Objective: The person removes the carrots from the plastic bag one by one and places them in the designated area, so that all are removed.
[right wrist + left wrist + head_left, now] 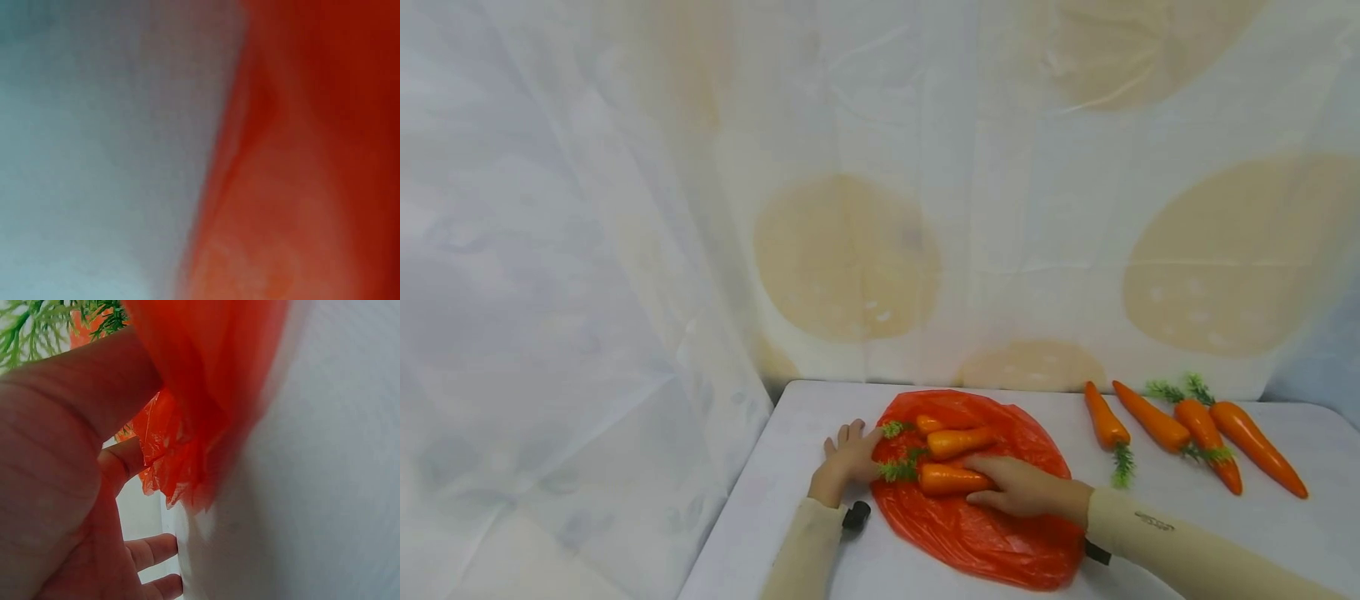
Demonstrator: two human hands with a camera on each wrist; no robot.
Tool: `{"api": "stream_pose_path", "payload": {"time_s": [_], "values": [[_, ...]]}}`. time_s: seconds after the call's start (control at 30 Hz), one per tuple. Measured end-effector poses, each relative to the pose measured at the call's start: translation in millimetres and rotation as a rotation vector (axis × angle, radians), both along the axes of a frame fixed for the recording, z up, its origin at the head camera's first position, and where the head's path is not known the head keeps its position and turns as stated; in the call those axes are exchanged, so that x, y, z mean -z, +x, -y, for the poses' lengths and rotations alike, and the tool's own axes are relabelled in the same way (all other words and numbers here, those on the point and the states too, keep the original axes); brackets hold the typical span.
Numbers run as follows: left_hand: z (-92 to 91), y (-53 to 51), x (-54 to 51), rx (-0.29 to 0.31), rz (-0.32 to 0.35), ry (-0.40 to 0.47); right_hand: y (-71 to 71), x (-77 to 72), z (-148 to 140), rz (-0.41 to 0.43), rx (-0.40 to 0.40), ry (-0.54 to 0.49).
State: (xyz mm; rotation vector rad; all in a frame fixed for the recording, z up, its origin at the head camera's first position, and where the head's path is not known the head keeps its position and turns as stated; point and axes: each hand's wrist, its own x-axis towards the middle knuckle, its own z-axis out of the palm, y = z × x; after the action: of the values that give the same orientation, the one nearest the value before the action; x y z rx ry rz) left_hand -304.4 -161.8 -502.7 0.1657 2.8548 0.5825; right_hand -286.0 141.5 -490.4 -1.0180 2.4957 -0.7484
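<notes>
A red plastic bag (1000,542) lies spread on the table, with three orange carrots on it, their green tops pointing left. At the bag's left edge is my left hand (854,460); in the left wrist view its thumb and index finger hold the bag's crumpled edge (172,456), the other fingers spread apart. My right hand (1026,487) comes from the right and grips the tapered end of the nearest carrot (951,480) between fingers and thumb. Just beyond lie the middle carrot (958,442) and the far carrot (928,424). The right wrist view shows only blurred red plastic (312,156) and pale surface.
Several more carrots (1202,425) with green tops lie on the white table (1150,533) at the right, towards the back edge. A pale curtain with tan spots (850,258) hangs behind the table, and another white sheet (550,333) hangs at the left.
</notes>
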Motion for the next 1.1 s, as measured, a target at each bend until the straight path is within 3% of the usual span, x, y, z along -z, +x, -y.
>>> {"api": "stream_pose_path", "payload": {"time_s": [0.2, 0.4, 0.6, 0.9, 1.1], "values": [[-0.1, 0.8, -0.7, -0.006, -0.003, 0.020, -1.4, -0.9, -4, 0.038, 0.001, -0.022], [0.1, 1.5, 1.9, -0.024, 0.003, 0.086, -0.9, -12.9, -7, 0.058, 0.041, -0.073], [-0.4, 1.6, 2.3, -0.015, 0.002, 0.085, 2.4, -24.1, -9, 0.067, 0.084, -0.108], [-0.1, 2.3, 1.0, -0.027, 0.008, 0.096, 3.4, -34.2, -11, 0.058, 0.125, -0.149], [-0.5, 1.5, 2.6, -0.022, -0.002, 0.079, 2.3, -44.5, -18, 0.002, 0.165, -0.185]]}}
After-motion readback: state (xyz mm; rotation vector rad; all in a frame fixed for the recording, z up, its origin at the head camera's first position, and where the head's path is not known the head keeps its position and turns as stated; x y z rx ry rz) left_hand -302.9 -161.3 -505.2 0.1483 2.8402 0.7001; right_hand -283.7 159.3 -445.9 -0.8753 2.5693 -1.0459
